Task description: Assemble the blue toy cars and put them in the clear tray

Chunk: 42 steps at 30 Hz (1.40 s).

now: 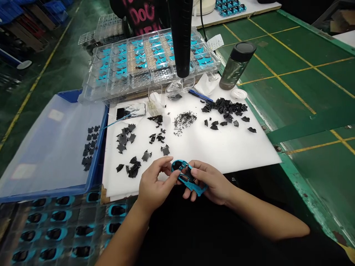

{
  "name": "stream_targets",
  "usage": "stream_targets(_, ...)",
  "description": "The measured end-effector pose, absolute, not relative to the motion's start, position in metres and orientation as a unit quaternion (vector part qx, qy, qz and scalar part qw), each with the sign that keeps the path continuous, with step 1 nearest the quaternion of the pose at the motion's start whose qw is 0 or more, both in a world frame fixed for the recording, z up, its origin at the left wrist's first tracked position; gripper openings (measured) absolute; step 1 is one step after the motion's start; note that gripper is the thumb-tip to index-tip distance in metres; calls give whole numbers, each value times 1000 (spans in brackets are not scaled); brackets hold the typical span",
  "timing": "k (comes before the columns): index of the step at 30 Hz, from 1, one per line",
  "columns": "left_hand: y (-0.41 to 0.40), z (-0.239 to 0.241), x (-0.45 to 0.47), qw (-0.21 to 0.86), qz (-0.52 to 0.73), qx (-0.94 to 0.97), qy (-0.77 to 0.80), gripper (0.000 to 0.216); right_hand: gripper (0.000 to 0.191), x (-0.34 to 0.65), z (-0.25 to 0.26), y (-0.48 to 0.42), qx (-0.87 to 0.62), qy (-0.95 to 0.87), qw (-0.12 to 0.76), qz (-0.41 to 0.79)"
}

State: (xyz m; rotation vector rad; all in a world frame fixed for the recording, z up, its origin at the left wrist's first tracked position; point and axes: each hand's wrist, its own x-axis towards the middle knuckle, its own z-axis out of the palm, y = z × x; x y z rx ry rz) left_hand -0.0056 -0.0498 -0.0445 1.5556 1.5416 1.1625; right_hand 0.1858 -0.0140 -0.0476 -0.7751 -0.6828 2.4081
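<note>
Both my hands hold one small blue toy car body with a black insert, just above the near edge of a white foam sheet. My right hand cups it from the right with fingers wrapped round it. My left hand pinches its left end between thumb and fingers. Loose black plastic parts lie scattered on the sheet ahead of my left hand. A pile of tiny black screws sits in the middle, and another heap of black pieces lies to the right.
A blue bin with a clear lid holding several black parts stands at left. Clear trays of blue car bodies sit at the back, more at lower left. A dark bottle stands back right. A black hanging tool drops over the sheet.
</note>
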Motion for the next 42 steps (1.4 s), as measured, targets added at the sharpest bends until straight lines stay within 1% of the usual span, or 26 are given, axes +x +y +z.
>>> stream_targets(3,-53,-50,-6,260,429,631,591,36,40,186,-47,-14,-289,-255,258,886)
stream_targets(7,-55,-50,-2,270,442,601,609,36,40,186,-45,-15,-292,-263,257,883)
stream_targets(9,-53,-45,-1,344,435,560,615,38,40,186,-45,-15,-292,-269,258,881)
stream_targets(12,-48,-36,-3,528,398,477,579,34,41,187,-45,-15,-285,-273,260,881)
stream_targets(13,-47,-34,-4,574,390,453,560,32,41,187,-45,-15,-280,-272,259,883)
stream_targets(15,-44,-31,-6,614,398,426,532,25,40,187,-45,-15,-272,-269,257,888)
stream_targets(17,-44,-30,-7,601,425,430,523,21,38,187,-45,-16,-268,-267,254,890)
stream_targets(19,-45,-31,-6,566,437,456,531,19,37,186,-46,-16,-270,-264,257,890)
stream_targets(23,-50,-37,-5,427,432,535,587,30,39,185,-46,-17,-283,-261,259,886)
stream_targets(25,-53,-42,-3,366,421,564,609,32,39,184,-46,-17,-290,-267,259,882)
stream_targets(28,-57,-46,-2,316,402,589,626,32,38,184,-45,-18,-294,-279,262,876)
stream_targets(30,-57,-46,0,302,397,589,636,34,38,184,-45,-18,-295,-284,262,874)
stream_targets(32,-55,-42,0,348,390,563,640,38,38,185,-45,-18,-297,-287,261,873)
stream_targets(35,-50,-33,-3,521,360,488,600,37,38,185,-45,-18,-294,-283,258,876)
stream_targets(37,-49,-29,-6,604,357,443,558,34,38,185,-46,-19,-285,-273,256,883)
stream_targets(39,-49,-29,-9,617,382,431,536,28,37,185,-46,-19,-275,-264,255,889)
stream_targets(42,-51,-33,-11,570,411,468,536,23,35,183,-46,-20,-270,-260,257,891)
